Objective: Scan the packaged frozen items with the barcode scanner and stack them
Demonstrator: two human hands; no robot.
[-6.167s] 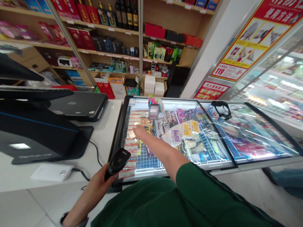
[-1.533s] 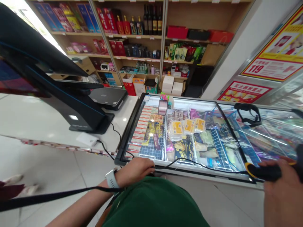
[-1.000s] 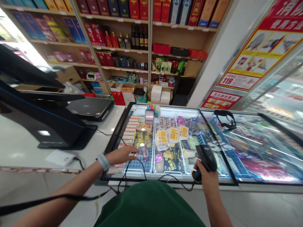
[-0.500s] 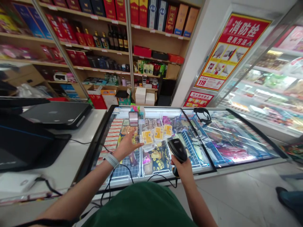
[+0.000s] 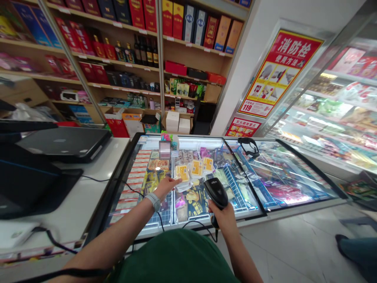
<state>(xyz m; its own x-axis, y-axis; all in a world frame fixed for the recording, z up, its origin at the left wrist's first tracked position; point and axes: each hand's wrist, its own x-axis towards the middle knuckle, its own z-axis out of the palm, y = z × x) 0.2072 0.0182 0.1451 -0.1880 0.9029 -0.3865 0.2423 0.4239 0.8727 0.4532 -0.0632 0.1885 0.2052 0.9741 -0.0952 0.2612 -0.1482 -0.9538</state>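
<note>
Three clear packs with yellow labels lie in a row on the glass top of a chest freezer [image 5: 188, 221]. My left hand [image 5: 167, 186], with a light watch band on the wrist, has its fingertips at the lower left edge of the leftmost yellow-labelled pack [image 5: 182, 173]; its fingers are drawn together. Beside that one are the middle pack [image 5: 196, 168] and the right pack [image 5: 208, 164]. My right hand [image 5: 223, 215] is wrapped round the grip of a black barcode scanner [image 5: 216, 191], whose head points up and left toward the packs.
A black strap [image 5: 249, 147] lies on the freezer's right part. Cables run across the left counter [image 5: 97, 177], where a black laptop-like device [image 5: 67, 141] sits. Shelves of boxes and bottles stand behind. A person's leg [image 5: 357, 251] shows at the right.
My left hand has closed its spread fingers and come to the leftmost pack's edge. The scanner in my right hand has shifted slightly left and down, while the view has turned a little.
</note>
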